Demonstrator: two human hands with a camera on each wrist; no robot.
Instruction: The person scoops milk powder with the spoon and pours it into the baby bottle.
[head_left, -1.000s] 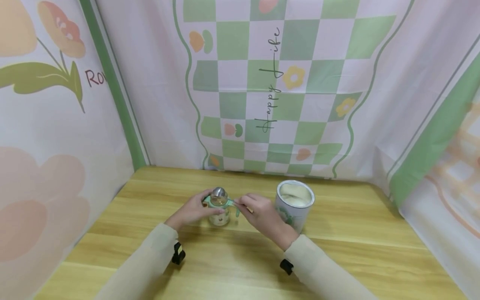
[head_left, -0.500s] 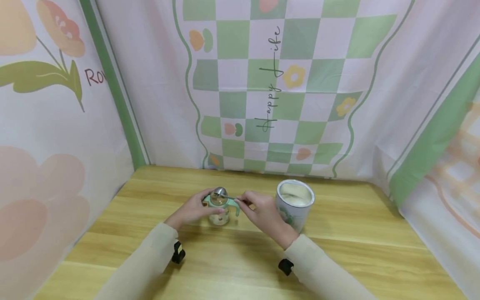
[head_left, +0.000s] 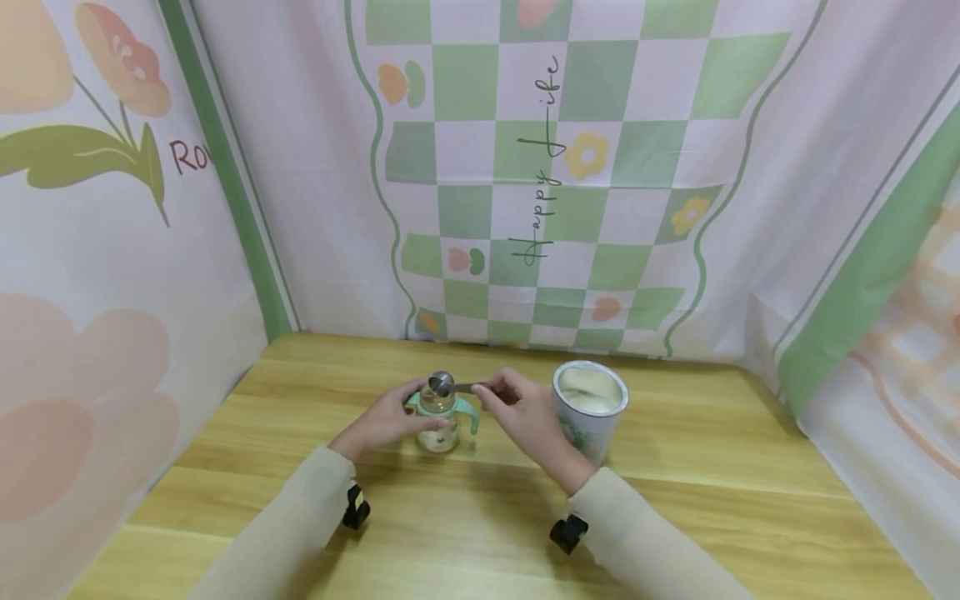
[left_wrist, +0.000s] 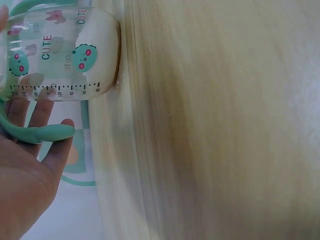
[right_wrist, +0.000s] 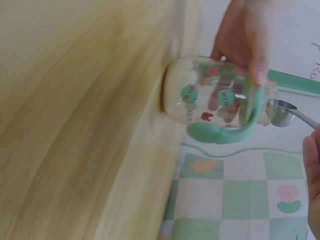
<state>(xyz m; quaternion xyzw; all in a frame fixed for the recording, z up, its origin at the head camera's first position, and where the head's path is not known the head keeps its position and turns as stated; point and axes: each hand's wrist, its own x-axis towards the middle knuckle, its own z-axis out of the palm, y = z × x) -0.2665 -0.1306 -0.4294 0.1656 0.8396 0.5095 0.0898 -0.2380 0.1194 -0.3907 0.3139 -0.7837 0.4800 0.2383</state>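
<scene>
- In the left hand (head_left: 384,423): a baby bottle (head_left: 438,440), thumb and fingers curled round it, standing up on the wooden table (head_left: 450,542).
- In the right hand (head_left: 528,421): a metal spoon (head_left: 442,382), pinched by its handle, with its bowl tipped at the open top of the bottle; looks bare inside.
- At the bottom of the bottle: pale stuff (left_wrist: 104,52), most likely powder, so some scooping seems done.
- Not done yet, it seems: closing the bottle, and maybe more scooping.
- Just beside the right hand: a tall tin (head_left: 596,429), open, with lots of creamy powder (head_left: 591,404) left.
- Behind the table: a green-and-white checked cloth (head_left: 528,150).
</scene>
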